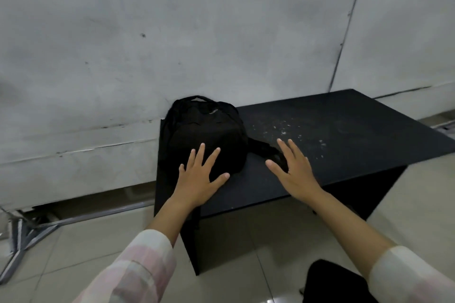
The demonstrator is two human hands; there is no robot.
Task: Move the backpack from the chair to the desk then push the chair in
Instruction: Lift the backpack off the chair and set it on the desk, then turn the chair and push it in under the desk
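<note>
my left hand (200, 174) was spread flat, fingers apart, resting on the near, lower face of the backpack (204, 135) and gripping nothing. my right hand (293, 170) was just as open, hovering or lightly resting a little to the right of it, over the loose shoulder strap (264, 149) that trailed out from the bag's right side; i could not tell whether the palm actually touched the strap. the backpack itself lay just beyond my left fingertips, on the left end of the black surface (344, 130), its top handle (198, 98) up against the wall (172, 32) behind.

from how it slumped, i judged the bag soft and lightly filled, all black fabric that would fold rather than hold a shape, not slippery and not fragile. the top handle, farthest from my hands, looked like the sure place to take it if it needed shifting; the strap would only drag it sideways.

to the right of my right hand the surface was bare apart from pale specks. below and behind my right forearm, a dark corner at the bottom edge of the view was probably the chair (332, 280), standing out on the tiled floor (234, 265), so i reckoned the pushing-in was not yet done.
</note>
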